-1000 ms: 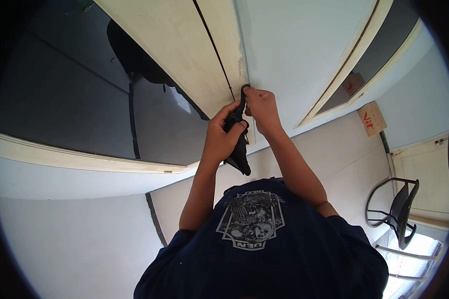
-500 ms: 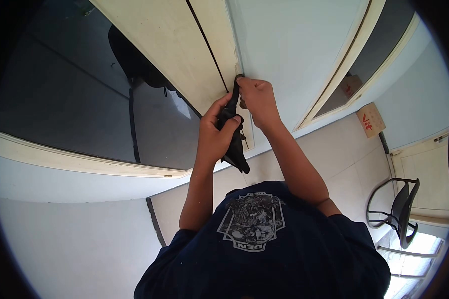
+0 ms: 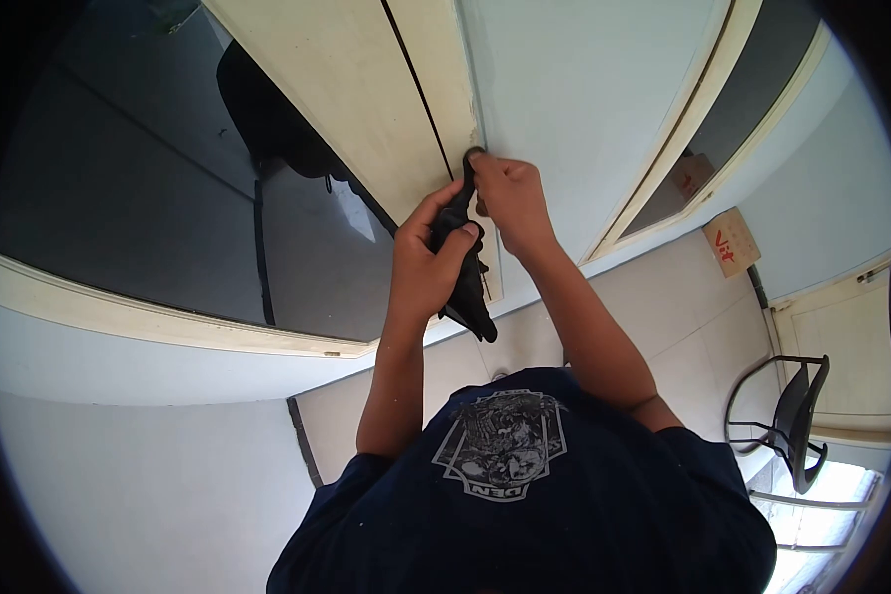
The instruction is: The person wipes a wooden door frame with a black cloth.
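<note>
A long black object (image 3: 472, 292), with a narrow upper end and a wider lower part with small projections, is in both hands in front of my chest. Its exact kind does not show. My left hand (image 3: 428, 259) is wrapped round its middle, the thumb lying across it. Higher up, my right hand (image 3: 515, 203) pinches the narrow end between thumb and curled fingers. Behind the hands stands a cream frame (image 3: 366, 89) with a dark slit along it.
A dark glass pane (image 3: 148, 178) fills the left side, reflecting a black shape. At the right are a cardboard box (image 3: 731, 244) on the tiled floor (image 3: 653, 307), a black chair (image 3: 794, 406) and a cream door (image 3: 832, 346). A pale blue panel (image 3: 574, 89) rises ahead.
The view has shifted slightly. Both hands keep their hold on the black object, with only a slight movement of the left thumb and fingers.
</note>
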The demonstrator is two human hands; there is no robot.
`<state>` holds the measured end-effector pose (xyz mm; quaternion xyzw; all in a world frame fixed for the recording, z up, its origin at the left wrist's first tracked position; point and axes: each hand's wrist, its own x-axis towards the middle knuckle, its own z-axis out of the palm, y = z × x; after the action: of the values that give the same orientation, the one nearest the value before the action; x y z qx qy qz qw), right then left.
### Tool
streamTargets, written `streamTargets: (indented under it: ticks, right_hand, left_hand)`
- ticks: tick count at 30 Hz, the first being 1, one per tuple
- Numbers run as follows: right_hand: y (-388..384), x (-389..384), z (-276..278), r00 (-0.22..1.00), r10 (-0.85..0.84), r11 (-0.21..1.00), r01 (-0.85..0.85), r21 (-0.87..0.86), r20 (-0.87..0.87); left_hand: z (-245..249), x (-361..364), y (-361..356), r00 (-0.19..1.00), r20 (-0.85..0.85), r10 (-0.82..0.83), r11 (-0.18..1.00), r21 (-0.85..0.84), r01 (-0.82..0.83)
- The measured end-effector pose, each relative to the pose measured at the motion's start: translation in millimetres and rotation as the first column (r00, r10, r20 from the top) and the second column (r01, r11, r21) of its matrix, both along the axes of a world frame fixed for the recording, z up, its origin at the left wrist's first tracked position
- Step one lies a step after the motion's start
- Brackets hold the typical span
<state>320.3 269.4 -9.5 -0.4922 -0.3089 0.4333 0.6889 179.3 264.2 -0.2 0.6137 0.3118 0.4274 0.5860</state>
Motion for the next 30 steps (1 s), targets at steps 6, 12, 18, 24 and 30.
streamTargets:
  ticks: [6, 12, 18, 24, 30]
  right_hand:
    - [-0.8, -3.7, -24.3, 0.998, -0.006, 0.998, 0.002, -0.059, -0.07]
    - [3.7, -2.2, 8.8, 0.998, 0.011, 0.997, -0.007, 0.073, -0.055]
    - [-0.2, -5.0, -16.7, 0.996, 0.003, 0.997, -0.01, -0.074, -0.092]
    - [-1.5, -4.3, 21.7, 0.999, -0.006, 0.997, 0.009, 0.071, -0.043]
    - [-0.3, -8.5, -27.5, 0.996, -0.008, 0.999, 0.003, -0.054, -0.094]
  left_hand:
    - [-14.5, -1.8, -7.1, 0.996, -0.077, -0.034, 0.995, -0.101, 0.027]
    - [6.9, -1.1, -1.0, 1.0, -0.019, -0.015, 0.999, 0.042, 0.016]
    - [-9.1, -1.9, -6.8, 0.996, -0.089, -0.019, 0.997, -0.082, 0.012]
    - [12.0, -1.5, -4.1, 1.0, -0.031, 0.002, 0.998, 0.067, 0.0]
    - [-17.3, -2.2, -4.4, 0.99, -0.137, -0.028, 0.999, -0.048, 0.022]
